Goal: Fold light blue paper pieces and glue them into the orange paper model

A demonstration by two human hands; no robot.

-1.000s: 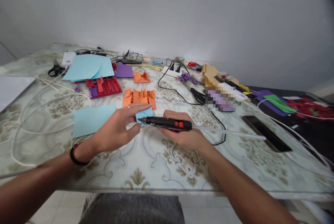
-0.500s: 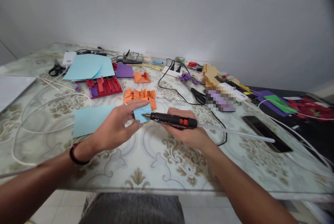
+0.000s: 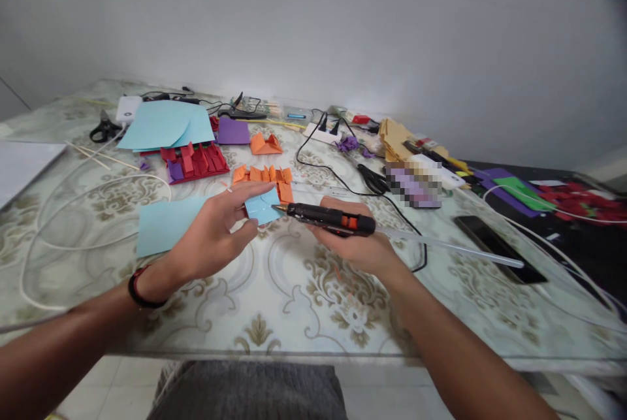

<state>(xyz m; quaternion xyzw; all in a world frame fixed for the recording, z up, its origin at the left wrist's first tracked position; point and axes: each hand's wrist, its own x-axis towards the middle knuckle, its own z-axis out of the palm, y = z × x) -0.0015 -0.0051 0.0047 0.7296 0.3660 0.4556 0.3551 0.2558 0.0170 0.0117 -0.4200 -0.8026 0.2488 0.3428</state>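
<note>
Between the thumb and fingers of my left hand (image 3: 215, 230) is a small folded piece of light blue paper (image 3: 261, 206). My right hand (image 3: 360, 237) grips a black glue gun (image 3: 330, 219) with orange parts. Its metal tip points left and sits at the right edge of the folded paper; whether it touches I cannot tell. A clear glue stick (image 3: 455, 250) sticks out of the gun's back end. Just behind the folded paper lie orange folded paper pieces (image 3: 264, 175). A flat light blue sheet (image 3: 166, 224) lies partly behind my left hand.
At the back left are light blue sheets (image 3: 166, 123), red folded paper pieces (image 3: 200, 162), a purple paper square (image 3: 234, 132) and black scissors (image 3: 104, 129). A power strip (image 3: 323, 133) with black cables stands at the back. On the right lies a phone (image 3: 497, 250).
The glue gun has shifted slightly to the right, its tip moving from the middle of the folded blue paper to its right edge. My left hand has moved a little left and up with the paper.
</note>
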